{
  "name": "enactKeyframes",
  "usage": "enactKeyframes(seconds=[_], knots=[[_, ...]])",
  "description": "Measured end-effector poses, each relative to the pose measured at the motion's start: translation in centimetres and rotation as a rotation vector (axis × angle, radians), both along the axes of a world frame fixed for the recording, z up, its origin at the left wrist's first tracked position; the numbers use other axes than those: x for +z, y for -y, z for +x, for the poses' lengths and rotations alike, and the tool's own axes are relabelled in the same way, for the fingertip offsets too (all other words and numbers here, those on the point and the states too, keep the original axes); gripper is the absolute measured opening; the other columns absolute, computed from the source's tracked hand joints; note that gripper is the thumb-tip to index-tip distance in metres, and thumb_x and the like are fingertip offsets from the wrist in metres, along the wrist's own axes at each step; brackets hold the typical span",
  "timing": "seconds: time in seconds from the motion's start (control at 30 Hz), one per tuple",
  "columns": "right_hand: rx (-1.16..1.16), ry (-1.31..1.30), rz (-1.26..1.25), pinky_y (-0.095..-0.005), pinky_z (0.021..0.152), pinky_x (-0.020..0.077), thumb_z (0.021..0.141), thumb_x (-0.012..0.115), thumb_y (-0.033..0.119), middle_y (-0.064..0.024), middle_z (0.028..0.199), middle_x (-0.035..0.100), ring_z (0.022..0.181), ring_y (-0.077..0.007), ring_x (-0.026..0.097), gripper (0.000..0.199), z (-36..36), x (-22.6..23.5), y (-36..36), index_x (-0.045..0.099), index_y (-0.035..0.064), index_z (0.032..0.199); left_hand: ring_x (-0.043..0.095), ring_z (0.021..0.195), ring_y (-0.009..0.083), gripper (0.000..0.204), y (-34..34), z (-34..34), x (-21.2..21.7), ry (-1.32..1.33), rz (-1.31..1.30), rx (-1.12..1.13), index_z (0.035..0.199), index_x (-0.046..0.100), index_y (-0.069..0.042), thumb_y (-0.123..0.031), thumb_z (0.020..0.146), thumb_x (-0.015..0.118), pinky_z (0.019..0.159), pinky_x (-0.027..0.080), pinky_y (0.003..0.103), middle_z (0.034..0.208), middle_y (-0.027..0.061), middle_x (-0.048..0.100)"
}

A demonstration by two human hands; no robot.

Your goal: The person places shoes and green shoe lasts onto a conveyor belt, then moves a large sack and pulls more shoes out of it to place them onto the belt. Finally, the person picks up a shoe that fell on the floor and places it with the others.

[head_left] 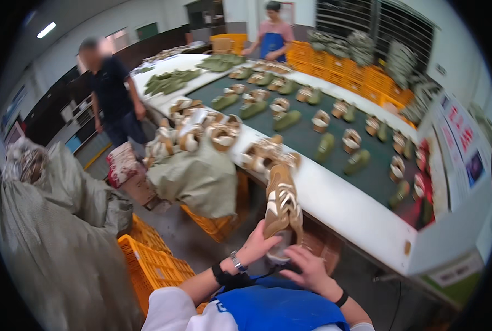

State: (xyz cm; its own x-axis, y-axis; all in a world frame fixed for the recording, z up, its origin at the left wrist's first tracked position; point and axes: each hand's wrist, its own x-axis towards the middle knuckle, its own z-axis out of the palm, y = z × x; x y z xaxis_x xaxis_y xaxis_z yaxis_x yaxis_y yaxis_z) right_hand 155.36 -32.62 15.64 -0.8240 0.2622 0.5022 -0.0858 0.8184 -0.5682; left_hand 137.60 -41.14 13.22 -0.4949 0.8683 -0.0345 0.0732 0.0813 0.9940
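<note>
Just off the near white edge of the long conveyor table (339,207), above a gap of grey floor (185,237), a tan-and-white sneaker upper (283,207) held upright, toe end up, heel end down between the two hands. Left hand (259,243) closed on the upper's lower left side, fingers wrapped round it, a wristwatch (236,261) and a black band on the wrist. Right hand (306,267) cupped under and against the heel end, fingers curled; grip there partly hidden behind the upper, so cannot tell how firmly closed. Little free room: table edge close on the right, orange plastic crates (152,265) on the left, a grey-green cloth sack (52,243) bulking large at far left, a blue apron (279,306) directly below the hands.

Upper itself: brown suede-like panels crossed by white straps, pale lining showing at the bottom opening.

On the table's white margin just beyond, a pile of like uppers (268,154), and another heap on a draped cloth (199,176). On the dark green belt (312,127), rows of uppers and olive soles, each small and blurred toward the far end. Two other people standing farther off: one in dark clothes (113,94) at the left, one in a blue apron (272,38) at the far end. Picture rim black, right side of the table bent and cut off.
</note>
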Motion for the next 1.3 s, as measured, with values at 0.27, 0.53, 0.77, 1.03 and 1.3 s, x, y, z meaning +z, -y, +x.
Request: enactKeyframes(seconds=[0.27, 0.53, 0.77, 1.03, 1.3], knots=[[0.290, 0.046, -0.214, -0.0293, 0.055, 0.0486, 0.072, 0.069, 0.014, -0.0115, 0.080, 0.057, 0.062, -0.0206, 0.060, 0.027, -28.4, 0.4, 2.3, 0.056, 0.0038, 0.094, 0.051, 0.104, 0.0137, 0.053, 13.5, -21.0, -0.1, 0.447, 0.057, 0.326, 0.134, 0.027, -0.007, -0.027, 0.091, 0.050, 0.085, 0.044, 0.029, 0.118, 0.0084, 0.051], [-0.120, -0.161, 0.069, -0.0391, 0.058, 0.0445, 0.077, 0.065, 0.029, -0.0164, 0.076, 0.058, 0.066, -0.0325, 0.057, 0.031, -54.0, 2.2, -6.3, 0.055, 0.0044, 0.091, 0.056, 0.082, 0.0086, 0.028, 21.5, -35.4, -8.4, 0.225, -0.001, 0.843, 0.109, 0.054, -0.003, -0.015, 0.083, 0.060, 0.071, 0.045, 0.022, 0.091, 0.0023, 0.062], [-0.195, 0.364, 0.126, -0.0426, 0.077, 0.0456, 0.077, 0.060, 0.033, -0.0200, 0.094, 0.062, 0.090, -0.0371, 0.058, 0.042, -65.9, -3.0, -13.0, 0.053, 0.0068, 0.108, 0.062, 0.074, 0.0179, 0.028, 21.6, -52.4, -13.0, -0.284, -0.230, 0.945, 0.099, 0.059, 0.000, -0.015, 0.075, 0.062, 0.069, 0.049, 0.029, 0.082, 0.0100, 0.065], [-0.229, 0.422, 0.172, -0.0392, 0.081, 0.0452, 0.075, 0.063, 0.023, -0.0156, 0.111, 0.056, 0.099, -0.0328, 0.054, 0.045, -65.7, 0.8, -9.4, 0.051, 0.0103, 0.117, 0.050, 0.107, 0.0306, 0.049, 17.6, -70.1, -13.9, -0.683, -0.544, 0.603, 0.111, 0.053, -0.004, -0.026, 0.071, 0.068, 0.090, 0.041, 0.037, 0.118, 0.0181, 0.051], [-0.107, 0.427, 0.187, -0.0413, 0.085, 0.0430, 0.070, 0.069, 0.024, -0.0169, 0.118, 0.047, 0.105, -0.0338, 0.049, 0.051, -72.4, -1.3, 6.2, 0.051, 0.0159, 0.117, 0.061, 0.072, 0.0161, 0.035, 16.7, -79.8, -12.8, -0.178, -0.534, -0.004, 0.086, 0.063, -0.001, -0.034, 0.074, 0.068, 0.065, 0.047, 0.031, 0.078, 0.0073, 0.065]])
